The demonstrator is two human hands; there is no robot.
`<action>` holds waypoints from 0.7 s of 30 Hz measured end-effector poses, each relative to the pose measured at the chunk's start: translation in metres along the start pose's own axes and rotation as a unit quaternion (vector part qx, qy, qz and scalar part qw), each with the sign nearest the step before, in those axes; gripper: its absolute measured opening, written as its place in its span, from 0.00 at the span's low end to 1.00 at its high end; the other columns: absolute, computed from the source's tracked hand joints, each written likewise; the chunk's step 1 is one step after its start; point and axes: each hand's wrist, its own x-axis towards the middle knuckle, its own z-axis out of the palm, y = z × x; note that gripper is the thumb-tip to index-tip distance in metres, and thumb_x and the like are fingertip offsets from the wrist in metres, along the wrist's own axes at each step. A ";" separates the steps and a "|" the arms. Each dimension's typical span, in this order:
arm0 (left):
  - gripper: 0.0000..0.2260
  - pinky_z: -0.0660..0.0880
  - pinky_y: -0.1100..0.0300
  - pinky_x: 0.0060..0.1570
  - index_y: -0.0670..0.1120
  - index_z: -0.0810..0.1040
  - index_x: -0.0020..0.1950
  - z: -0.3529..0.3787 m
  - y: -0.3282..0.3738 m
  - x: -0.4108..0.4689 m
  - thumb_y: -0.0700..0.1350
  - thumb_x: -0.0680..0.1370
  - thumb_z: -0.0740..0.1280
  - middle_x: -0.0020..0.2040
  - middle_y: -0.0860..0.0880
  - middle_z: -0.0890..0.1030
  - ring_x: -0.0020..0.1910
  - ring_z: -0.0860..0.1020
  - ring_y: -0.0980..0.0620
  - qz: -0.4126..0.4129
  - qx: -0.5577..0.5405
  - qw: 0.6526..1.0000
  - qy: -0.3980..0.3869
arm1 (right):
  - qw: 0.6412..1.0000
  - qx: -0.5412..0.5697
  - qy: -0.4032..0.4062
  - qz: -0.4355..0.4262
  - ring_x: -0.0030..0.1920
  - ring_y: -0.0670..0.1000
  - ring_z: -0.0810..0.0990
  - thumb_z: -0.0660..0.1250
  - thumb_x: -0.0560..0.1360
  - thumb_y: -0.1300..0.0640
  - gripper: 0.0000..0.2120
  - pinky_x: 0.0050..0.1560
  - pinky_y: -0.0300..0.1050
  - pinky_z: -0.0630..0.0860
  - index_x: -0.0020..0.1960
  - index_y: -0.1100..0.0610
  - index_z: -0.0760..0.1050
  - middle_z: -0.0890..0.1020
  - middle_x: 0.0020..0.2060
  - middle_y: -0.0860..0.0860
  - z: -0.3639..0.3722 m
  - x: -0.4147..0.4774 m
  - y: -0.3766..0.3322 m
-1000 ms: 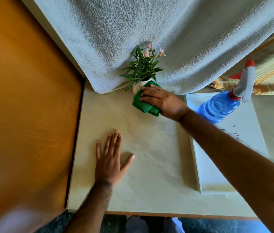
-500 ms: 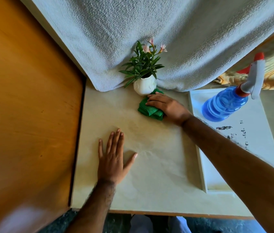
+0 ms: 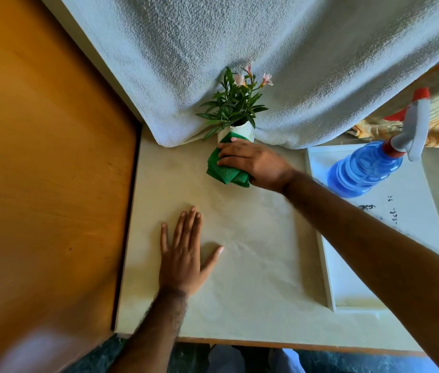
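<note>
A pale, nubbly towel (image 3: 239, 49) hangs across the upper part of the frame, its lower edge sagging onto the back of the tabletop (image 3: 253, 265). An orange-brown wooden panel (image 3: 38, 170) fills the left side from top to bottom. The cream tabletop takes up the centre and lower middle.

On its right side lies a white tray (image 3: 425, 200) with a few dark marks. A blue spray bottle (image 3: 363, 170) with a red and grey trigger head stands in the tray's upper part.

The right arm crosses from the lower right corner to just above the centre. There the right hand (image 3: 256, 162) has its grip closed on a bunched green cloth (image 3: 226, 173), fingers over the top and the thumb hidden. The cloth sits on the tabletop and presses against the front of a small white pot (image 3: 242, 130).

The left hand (image 3: 183, 259) lies flat on the tabletop at lower centre-left. Its grip is wide, with the fingers straight, the thumb spread, and nothing held.

The pot holds a leafy plant (image 3: 234, 103) with pink flowers, which stands against the towel.
</note>
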 end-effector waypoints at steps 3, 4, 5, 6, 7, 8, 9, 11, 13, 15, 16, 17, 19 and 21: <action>0.42 0.57 0.31 0.80 0.45 0.54 0.86 -0.001 0.001 0.000 0.72 0.81 0.52 0.87 0.45 0.57 0.85 0.58 0.44 -0.001 0.001 1.000 -0.003 | 0.999 0.027 -0.032 0.021 0.69 0.62 0.78 0.77 0.72 0.70 0.19 0.72 0.63 0.72 0.62 0.66 0.81 0.82 0.62 0.62 0.011 -0.009 -0.002; 0.42 0.57 0.31 0.80 0.45 0.54 0.86 -0.002 0.000 -0.001 0.72 0.81 0.52 0.87 0.45 0.57 0.85 0.58 0.44 -0.001 0.001 1.000 -0.003 | 0.998 0.043 -0.039 0.037 0.69 0.62 0.78 0.76 0.72 0.71 0.19 0.72 0.64 0.72 0.62 0.66 0.81 0.82 0.62 0.62 0.015 -0.013 -0.004; 0.42 0.57 0.31 0.80 0.45 0.54 0.86 -0.001 0.000 -0.001 0.72 0.81 0.52 0.87 0.45 0.57 0.85 0.59 0.45 0.000 0.000 1.000 -0.001 | 0.996 0.060 -0.040 0.057 0.69 0.62 0.78 0.76 0.73 0.71 0.19 0.71 0.64 0.72 0.63 0.66 0.81 0.82 0.62 0.62 0.018 -0.017 -0.006; 0.42 0.58 0.31 0.80 0.45 0.55 0.86 -0.001 0.000 -0.001 0.72 0.81 0.52 0.87 0.45 0.57 0.85 0.59 0.45 0.000 -0.002 1.000 0.001 | 0.993 0.076 -0.034 0.079 0.69 0.62 0.78 0.75 0.74 0.71 0.18 0.70 0.64 0.73 0.63 0.66 0.81 0.82 0.62 0.63 0.021 -0.020 -0.008; 0.42 0.58 0.31 0.80 0.45 0.55 0.86 -0.001 0.000 -0.001 0.72 0.81 0.52 0.87 0.45 0.57 0.85 0.59 0.45 0.001 -0.002 1.000 0.001 | 0.991 0.089 -0.023 0.096 0.69 0.62 0.77 0.75 0.74 0.71 0.17 0.70 0.64 0.73 0.63 0.66 0.81 0.82 0.62 0.63 0.023 -0.023 -0.011; 0.42 0.58 0.31 0.80 0.45 0.55 0.86 -0.001 0.000 -0.002 0.72 0.81 0.52 0.87 0.45 0.57 0.85 0.59 0.44 0.000 -0.002 1.000 0.000 | 0.990 0.097 -0.008 0.107 0.69 0.62 0.77 0.74 0.75 0.70 0.16 0.69 0.64 0.73 0.62 0.66 0.81 0.82 0.62 0.63 0.024 -0.024 -0.015; 0.42 0.57 0.31 0.80 0.45 0.55 0.86 -0.001 -0.001 -0.001 0.72 0.81 0.52 0.87 0.45 0.57 0.85 0.59 0.44 0.000 -0.003 1.000 -0.001 | 0.989 0.100 0.007 0.107 0.69 0.62 0.78 0.74 0.75 0.70 0.15 0.70 0.63 0.73 0.62 0.67 0.81 0.82 0.62 0.63 0.025 -0.025 -0.019; 0.42 0.57 0.31 0.80 0.45 0.55 0.86 0.000 -0.001 -0.001 0.72 0.81 0.52 0.87 0.46 0.57 0.85 0.59 0.45 0.000 -0.007 1.000 -0.001 | 0.991 0.092 0.041 0.086 0.68 0.63 0.78 0.75 0.76 0.68 0.14 0.72 0.63 0.71 0.61 0.67 0.82 0.82 0.61 0.64 0.026 -0.025 -0.028; 0.42 0.57 0.31 0.80 0.45 0.55 0.86 0.000 -0.002 -0.001 0.72 0.81 0.52 0.87 0.46 0.57 0.85 0.59 0.45 0.000 -0.005 1.000 0.000 | 0.992 0.076 0.077 0.066 0.68 0.63 0.79 0.75 0.76 0.66 0.13 0.74 0.62 0.69 0.60 0.67 0.82 0.83 0.60 0.64 0.019 -0.021 -0.029; 0.42 0.57 0.31 0.80 0.45 0.54 0.86 0.000 -0.002 -0.001 0.72 0.81 0.52 0.87 0.46 0.56 0.85 0.58 0.45 0.001 -0.003 1.000 -0.003 | 0.991 0.057 0.102 0.067 0.66 0.63 0.80 0.75 0.75 0.66 0.13 0.74 0.63 0.69 0.59 0.68 0.82 0.83 0.59 0.64 0.010 -0.016 -0.024; 0.42 0.56 0.31 0.80 0.45 0.53 0.86 0.000 -0.001 -0.001 0.72 0.81 0.52 0.87 0.46 0.56 0.85 0.58 0.45 0.001 -0.003 1.000 -0.006 | 0.990 0.048 0.108 0.071 0.66 0.63 0.80 0.76 0.75 0.66 0.13 0.73 0.64 0.70 0.59 0.68 0.83 0.83 0.59 0.64 0.006 -0.015 -0.020; 0.43 0.56 0.31 0.80 0.46 0.53 0.86 0.000 -0.002 -0.002 0.73 0.81 0.52 0.87 0.46 0.55 0.85 0.58 0.45 0.000 -0.004 1.000 -0.009 | 0.991 0.041 0.108 0.074 0.65 0.63 0.80 0.77 0.74 0.66 0.13 0.72 0.64 0.71 0.58 0.68 0.83 0.83 0.58 0.65 0.003 -0.014 -0.015; 0.43 0.56 0.31 0.80 0.46 0.52 0.86 0.000 -0.001 0.000 0.73 0.81 0.50 0.87 0.46 0.54 0.85 0.57 0.45 -0.003 -0.004 1.000 -0.018 | 0.992 0.039 0.096 0.073 0.65 0.62 0.80 0.77 0.74 0.65 0.14 0.72 0.64 0.71 0.58 0.68 0.83 0.83 0.59 0.64 0.002 -0.015 -0.006; 0.43 0.56 0.31 0.81 0.46 0.51 0.86 0.000 -0.002 0.001 0.74 0.80 0.49 0.87 0.46 0.54 0.85 0.56 0.45 -0.005 -0.002 1.000 -0.024 | 0.992 0.050 0.084 0.077 0.66 0.61 0.80 0.77 0.75 0.64 0.14 0.73 0.62 0.70 0.59 0.66 0.83 0.83 0.59 0.63 0.006 -0.019 -0.002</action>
